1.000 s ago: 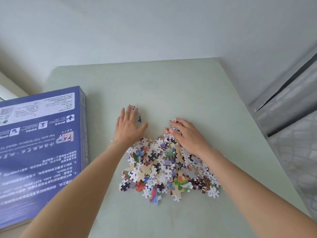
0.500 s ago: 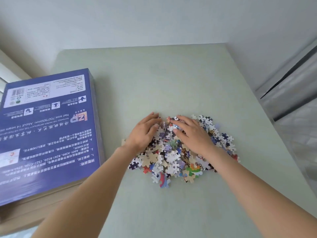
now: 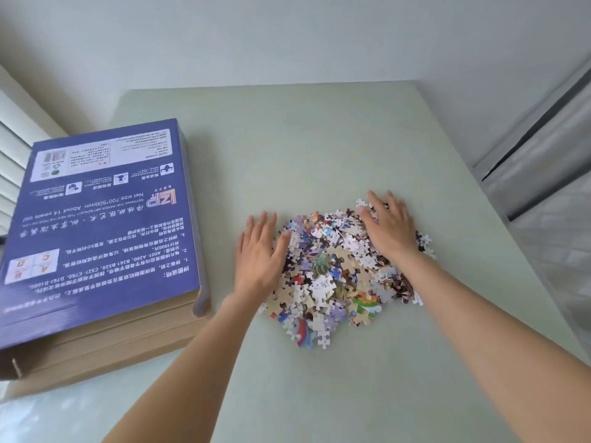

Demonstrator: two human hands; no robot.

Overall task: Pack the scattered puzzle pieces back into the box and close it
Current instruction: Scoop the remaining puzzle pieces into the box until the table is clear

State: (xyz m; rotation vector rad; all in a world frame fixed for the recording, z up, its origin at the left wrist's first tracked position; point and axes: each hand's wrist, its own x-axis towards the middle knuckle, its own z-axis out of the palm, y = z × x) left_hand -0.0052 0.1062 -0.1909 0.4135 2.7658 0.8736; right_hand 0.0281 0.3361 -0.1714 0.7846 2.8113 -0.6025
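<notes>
Puzzle pieces (image 3: pixel 335 276) lie in one heaped pile on the pale green tabletop (image 3: pixel 319 139), right of centre; the pile's long axis runs roughly left to right, with a few strays at its far right edge. Pieces are thin die-cut card with knobbed outlines, some showing multicoloured print, others plain tan or white backing. The box (image 3: pixel 96 225) sits at the tabletop's left edge, well apart from the pile, long axis running away from me and tilted slightly rightward; its glossy blue printed face is up with the text upside down to me, over a plain brown cardboard part, with a flap sticking out at the near right corner. My left hand (image 3: pixel 259 254) lies flat, fingers straight, grip open, its thumb side against the pile's left flank. My right hand (image 3: pixel 390 228) lies palm down on the pile's far right part, fingers spread, grip open, holding nothing. Versus half a second ago: my hands were together at the pile's far middle; now they are spread to its two sides.
</notes>
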